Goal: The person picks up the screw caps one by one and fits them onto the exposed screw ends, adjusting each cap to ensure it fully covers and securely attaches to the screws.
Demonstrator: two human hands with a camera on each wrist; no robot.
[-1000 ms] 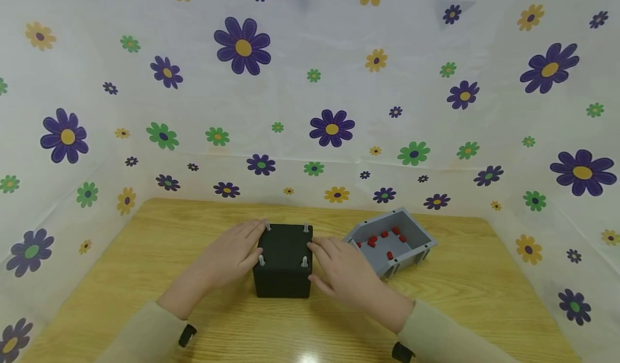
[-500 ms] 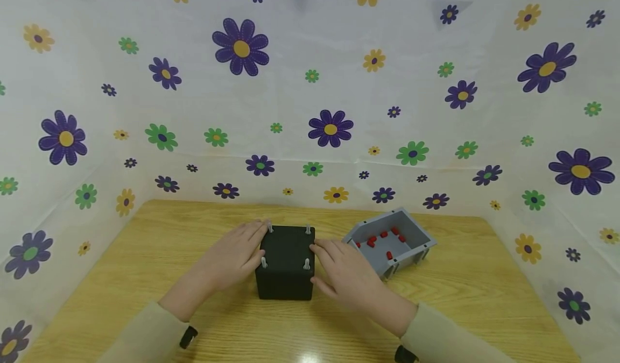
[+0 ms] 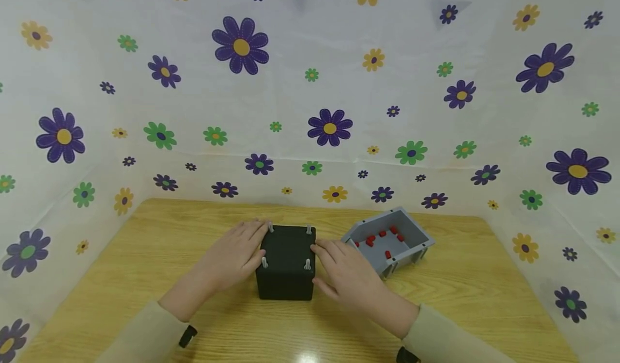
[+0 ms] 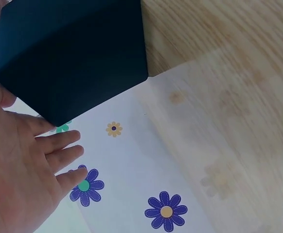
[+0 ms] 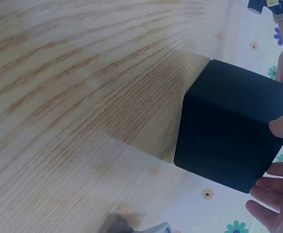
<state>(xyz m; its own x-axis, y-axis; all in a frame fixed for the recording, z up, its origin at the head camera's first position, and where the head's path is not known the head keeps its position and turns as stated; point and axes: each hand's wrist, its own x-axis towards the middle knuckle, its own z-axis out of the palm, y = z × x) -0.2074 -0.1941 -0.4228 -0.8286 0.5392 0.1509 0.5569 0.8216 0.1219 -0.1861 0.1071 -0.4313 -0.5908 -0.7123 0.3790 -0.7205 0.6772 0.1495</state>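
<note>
Here your left hand lies flat against the left face of the black box, fingers straight and slightly spread, as the left wrist view confirms. The box stands near the middle of the wooden table, four grey pegs rising from the corners of its top; the two palms bracket it from either side, which likely keeps it square and steady. Your right hand presses the right face in the same way, fingers extended and a little apart, with fingertips at the box's edge in the right wrist view. Just right of that hand, apart from the box, sits a grey tray holding small red pieces. Open tabletop lies to the left and toward you; the flowered backdrop closes the far side and both flanks.
</note>
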